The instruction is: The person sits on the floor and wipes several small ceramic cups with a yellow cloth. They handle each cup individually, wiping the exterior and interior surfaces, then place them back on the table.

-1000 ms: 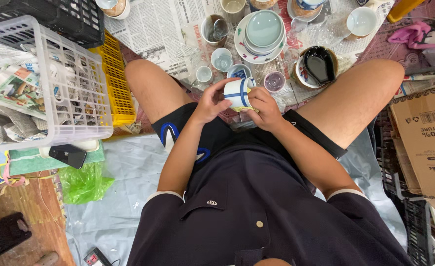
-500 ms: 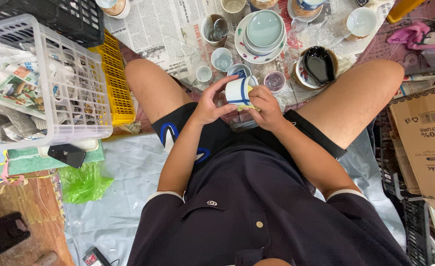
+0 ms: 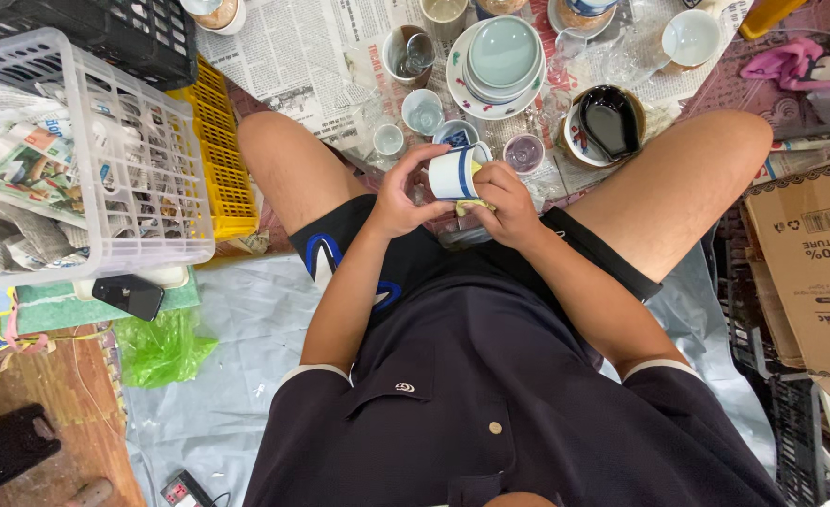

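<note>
Two hands meet over one small white cup with a blue band (image 3: 454, 173), held above the lap between the person's bare knees. The left hand (image 3: 398, 194) curls around the cup's closed end, fingers and thumb clasped on its side, while the right hand (image 3: 507, 202) closes on the rim end and pinches one yellowish cloth (image 3: 476, 204) against the cup's lower edge. The cup lies tipped on its side, its long axis running roughly left to right across the view, the mouth turned toward the right hand and slightly away from the person; the inside cannot be seen. On the newspaper (image 3: 288, 56) spread ahead sit several dishes: one stack of pale green bowls (image 3: 502, 56) on a plate, two small light cups (image 3: 422, 111) (image 3: 388, 139) just beyond the left hand, one blue-patterned cup (image 3: 454, 134) right behind the held cup, one clear glass (image 3: 523, 151) beside it, and one dark bowl (image 3: 608, 122) holding a black spoon. To the person's left stand three crates: one white basket (image 3: 138, 202) stuffed with crumpled newspaper, one yellow crate (image 3: 222, 155) beside it, and one black crate (image 3: 105, 38) behind. One black phone (image 3: 129, 296) lies below the white basket, and one cardboard box (image 3: 814, 268) sits at the right edge.
</note>
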